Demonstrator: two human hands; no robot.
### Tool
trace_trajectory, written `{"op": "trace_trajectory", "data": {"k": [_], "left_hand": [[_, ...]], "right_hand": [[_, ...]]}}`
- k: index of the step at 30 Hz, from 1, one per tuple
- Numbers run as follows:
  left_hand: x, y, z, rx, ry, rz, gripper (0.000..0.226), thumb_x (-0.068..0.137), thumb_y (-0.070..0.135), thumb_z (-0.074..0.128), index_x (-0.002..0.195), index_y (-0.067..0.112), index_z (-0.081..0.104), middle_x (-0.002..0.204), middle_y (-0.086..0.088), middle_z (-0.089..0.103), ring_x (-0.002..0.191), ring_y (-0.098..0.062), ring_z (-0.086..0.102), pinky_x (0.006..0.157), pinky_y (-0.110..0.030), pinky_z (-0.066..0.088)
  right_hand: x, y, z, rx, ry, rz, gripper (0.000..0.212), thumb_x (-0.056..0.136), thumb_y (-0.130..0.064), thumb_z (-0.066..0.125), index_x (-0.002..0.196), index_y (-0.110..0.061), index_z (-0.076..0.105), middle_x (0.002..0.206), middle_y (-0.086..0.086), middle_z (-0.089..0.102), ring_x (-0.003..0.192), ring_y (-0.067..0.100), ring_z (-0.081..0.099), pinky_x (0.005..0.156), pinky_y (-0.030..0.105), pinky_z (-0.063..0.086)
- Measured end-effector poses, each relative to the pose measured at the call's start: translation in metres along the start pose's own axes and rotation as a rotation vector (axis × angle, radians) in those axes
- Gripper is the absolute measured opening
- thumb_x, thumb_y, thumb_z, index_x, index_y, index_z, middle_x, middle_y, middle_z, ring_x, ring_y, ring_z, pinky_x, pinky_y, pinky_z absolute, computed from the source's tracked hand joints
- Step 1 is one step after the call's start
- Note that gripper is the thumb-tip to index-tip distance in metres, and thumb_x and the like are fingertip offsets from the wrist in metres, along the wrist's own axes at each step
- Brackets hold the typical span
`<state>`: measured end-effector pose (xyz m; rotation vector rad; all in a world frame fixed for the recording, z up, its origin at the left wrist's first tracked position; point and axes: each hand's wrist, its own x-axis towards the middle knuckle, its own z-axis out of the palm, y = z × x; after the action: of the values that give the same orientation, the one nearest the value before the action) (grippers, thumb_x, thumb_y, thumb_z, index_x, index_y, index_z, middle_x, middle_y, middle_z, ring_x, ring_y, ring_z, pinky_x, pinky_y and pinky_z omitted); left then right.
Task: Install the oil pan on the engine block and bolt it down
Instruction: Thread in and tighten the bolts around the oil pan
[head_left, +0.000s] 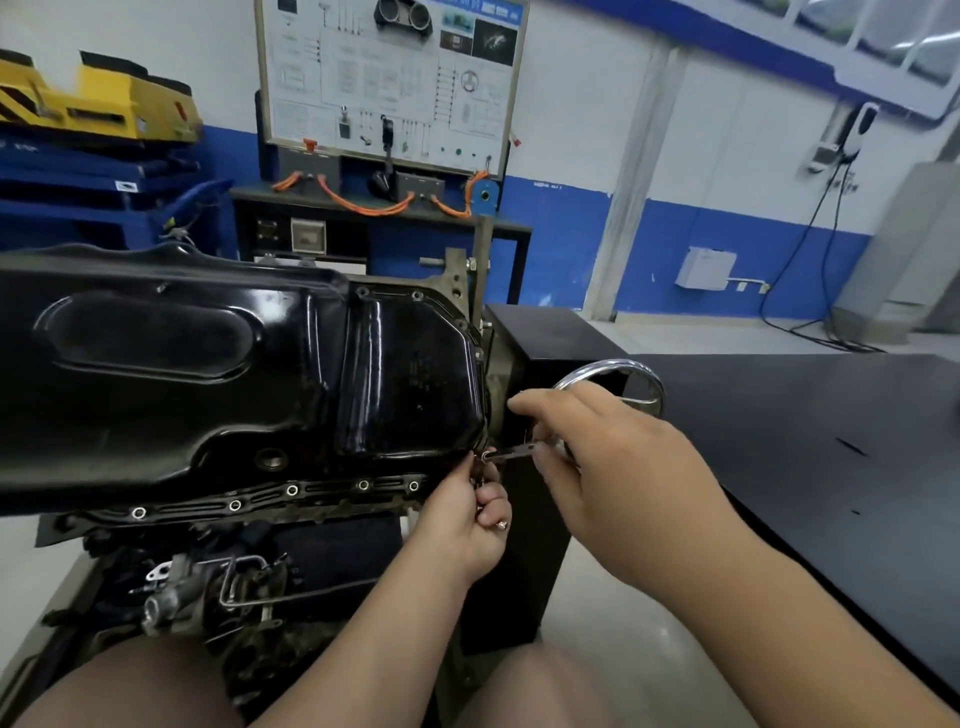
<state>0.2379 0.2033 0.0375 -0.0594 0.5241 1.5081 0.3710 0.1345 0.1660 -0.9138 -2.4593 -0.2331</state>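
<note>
Left hand (467, 525), fingers curled, pinches a small metal part (480, 480) under the pan's near right corner. Right hand (613, 467) pinches a slim wrench (511, 454) reaching that corner. Black oil pan (234, 374) sits atop the upturned engine block (249, 587); chrome handwheel (647, 382) beyond.
</note>
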Motion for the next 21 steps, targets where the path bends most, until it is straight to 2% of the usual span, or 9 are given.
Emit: {"op": "trace_trajectory", "data": {"k": [1,3,5,8,11,14,18,21], "left_hand": [[-0.001,0.002,-0.001,0.02,-0.007,-0.018,0.022,0.097,0.032,0.048,0.088,0.012,0.054,0.06,0.003,0.048,0.031,-0.002,0.031,0.023,-0.016,0.018],[-0.004,0.006,-0.001,0.074,-0.029,-0.025,0.025,0.097,0.031,0.047,0.084,0.012,0.055,0.058,0.005,0.048,0.032,-0.002,0.031,0.024,-0.015,0.017],[-0.006,0.006,-0.002,0.117,-0.048,-0.016,0.028,0.097,0.032,0.047,0.079,0.013,0.056,0.054,0.005,0.045,0.032,-0.002,0.029,0.025,-0.015,0.016],[-0.008,0.006,-0.004,0.104,-0.086,-0.02,0.023,0.095,0.03,0.049,0.082,0.013,0.057,0.055,0.006,0.042,0.033,-0.002,0.028,0.026,-0.015,0.016],[-0.008,0.01,-0.011,0.081,-0.145,-0.055,0.02,0.095,0.03,0.048,0.09,0.013,0.056,0.063,0.005,0.042,0.036,-0.001,0.029,0.024,-0.015,0.019],[-0.006,0.014,-0.019,0.052,-0.222,-0.114,0.021,0.096,0.032,0.046,0.093,0.013,0.054,0.067,0.006,0.04,0.036,-0.001,0.03,0.024,-0.014,0.019],[-0.004,0.015,-0.02,0.052,-0.26,-0.117,0.019,0.096,0.031,0.046,0.092,0.015,0.055,0.067,0.006,0.039,0.036,-0.001,0.03,0.024,-0.014,0.018],[-0.006,0.014,-0.02,0.094,-0.246,-0.094,0.017,0.094,0.03,0.047,0.092,0.015,0.054,0.066,0.006,0.039,0.036,-0.001,0.029,0.025,-0.014,0.018]], "right_hand": [[0.002,-0.002,0.0,-0.051,0.006,-0.009,0.035,0.09,-0.021,0.057,0.125,-0.025,0.057,0.096,-0.001,0.059,0.073,0.025,0.062,0.059,0.042,0.052],[0.003,-0.007,0.003,-0.122,0.083,-0.009,0.029,0.083,-0.018,0.068,0.112,-0.016,0.067,0.077,0.004,0.061,0.053,0.027,0.059,0.042,0.038,0.049],[0.001,-0.013,0.007,-0.169,0.159,0.025,0.018,0.08,-0.021,0.073,0.097,-0.015,0.071,0.064,0.002,0.06,0.043,0.025,0.056,0.035,0.033,0.045],[-0.002,-0.017,0.009,-0.143,0.15,0.132,0.009,0.085,-0.028,0.067,0.086,-0.019,0.068,0.064,-0.002,0.061,0.049,0.024,0.06,0.039,0.034,0.046],[0.0,-0.015,0.006,-0.106,0.043,0.262,0.021,0.09,-0.044,0.043,0.096,-0.031,0.057,0.087,-0.01,0.059,0.07,0.015,0.061,0.055,0.032,0.049],[0.001,-0.016,0.002,-0.013,-0.019,0.239,0.022,0.085,-0.045,0.034,0.102,-0.039,0.046,0.1,-0.016,0.044,0.074,0.01,0.055,0.058,0.026,0.044],[0.005,-0.018,0.002,-0.103,-0.079,0.153,0.036,0.084,-0.038,0.031,0.112,-0.033,0.054,0.098,-0.011,0.055,0.073,0.022,0.062,0.062,0.038,0.051],[0.002,-0.02,0.003,-0.133,0.034,0.192,0.028,0.087,-0.036,0.044,0.101,-0.025,0.066,0.079,-0.006,0.066,0.062,0.025,0.064,0.055,0.037,0.051]]}}
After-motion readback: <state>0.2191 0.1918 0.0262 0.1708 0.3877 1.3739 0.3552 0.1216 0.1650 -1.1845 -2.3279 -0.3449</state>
